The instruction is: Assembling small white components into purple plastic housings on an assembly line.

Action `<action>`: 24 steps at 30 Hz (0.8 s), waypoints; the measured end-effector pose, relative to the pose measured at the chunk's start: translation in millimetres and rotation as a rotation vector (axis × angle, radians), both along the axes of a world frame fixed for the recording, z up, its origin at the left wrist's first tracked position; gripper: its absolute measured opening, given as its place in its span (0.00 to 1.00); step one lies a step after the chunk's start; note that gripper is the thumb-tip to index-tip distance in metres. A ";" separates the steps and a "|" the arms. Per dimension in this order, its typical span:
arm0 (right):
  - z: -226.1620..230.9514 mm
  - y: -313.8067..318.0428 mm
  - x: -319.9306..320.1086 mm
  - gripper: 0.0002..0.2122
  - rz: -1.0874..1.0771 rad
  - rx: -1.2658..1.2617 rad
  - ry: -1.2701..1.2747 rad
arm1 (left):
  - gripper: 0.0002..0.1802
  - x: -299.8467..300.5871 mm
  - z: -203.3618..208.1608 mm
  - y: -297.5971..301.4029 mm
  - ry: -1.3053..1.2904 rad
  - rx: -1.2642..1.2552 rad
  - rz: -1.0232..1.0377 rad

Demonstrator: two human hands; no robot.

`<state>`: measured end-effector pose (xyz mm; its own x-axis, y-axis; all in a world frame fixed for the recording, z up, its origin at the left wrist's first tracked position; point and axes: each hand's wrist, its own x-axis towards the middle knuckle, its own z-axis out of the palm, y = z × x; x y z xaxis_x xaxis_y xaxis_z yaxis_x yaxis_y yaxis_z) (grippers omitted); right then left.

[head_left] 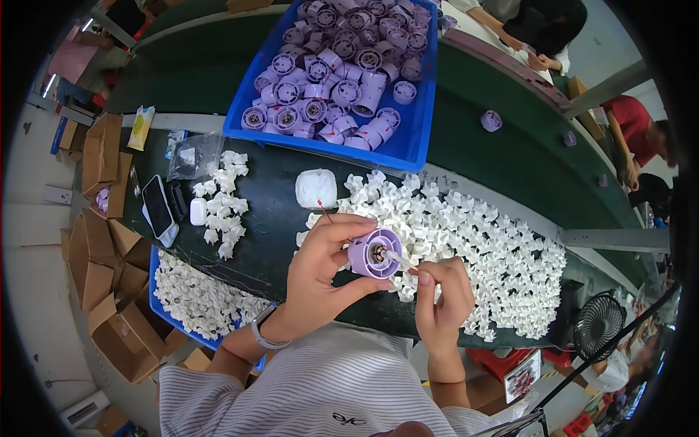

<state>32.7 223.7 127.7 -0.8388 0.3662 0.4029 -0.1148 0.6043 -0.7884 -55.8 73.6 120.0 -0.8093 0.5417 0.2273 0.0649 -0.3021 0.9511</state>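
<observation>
Over the near part of the dark bench (271, 211), the left hand (320, 262) holds a purple cup (357, 256) from its side, thumb below and fingers above, its open face turned toward the right hand. Inside the cup sits a dark and coppery core. The right hand (445, 291) pinches a thin stick (409, 265) between thumb and fingertips, its pale end at the cup's mouth; whether it touches the core I cannot tell. A red wire (325, 212) sticks up just beyond the left hand. White pieces (502, 269) spread across the bench beyond and to the right of the hands, with a white pad (316, 189) at their left edge. Farther left lie a smaller cluster (227, 207) of such pieces and a phone (156, 206). Beyond the pad, a blue bin (409, 135) holds many more purple cups. A black fan (599, 326) stands at the right.
</observation>
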 end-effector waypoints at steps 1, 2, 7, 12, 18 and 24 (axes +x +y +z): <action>1.4 0.1 0.1 0.03 0.001 0.026 -0.005 | 0.35 -0.2 0.3 0.3 -0.001 0.000 -0.001; 1.9 -0.1 0.1 0.03 0.003 0.050 -0.010 | 0.36 -0.4 0.3 0.3 0.002 0.001 -0.004; 3.9 2.6 1.0 0.03 0.048 0.016 -0.036 | 0.36 -1.0 -0.7 1.7 -0.002 -0.007 -0.011; 3.4 8.7 -0.2 0.03 0.107 -0.257 -0.103 | 0.33 -1.5 0.6 2.2 0.001 0.009 -0.011; -2.0 14.3 -1.6 0.10 0.127 -0.655 -0.122 | 0.33 -1.3 0.8 1.5 0.000 -0.004 -0.011; -31.0 29.3 -10.0 0.15 0.070 -0.833 -0.099 | 0.34 -5.0 -5.9 -6.0 -0.030 -0.014 0.027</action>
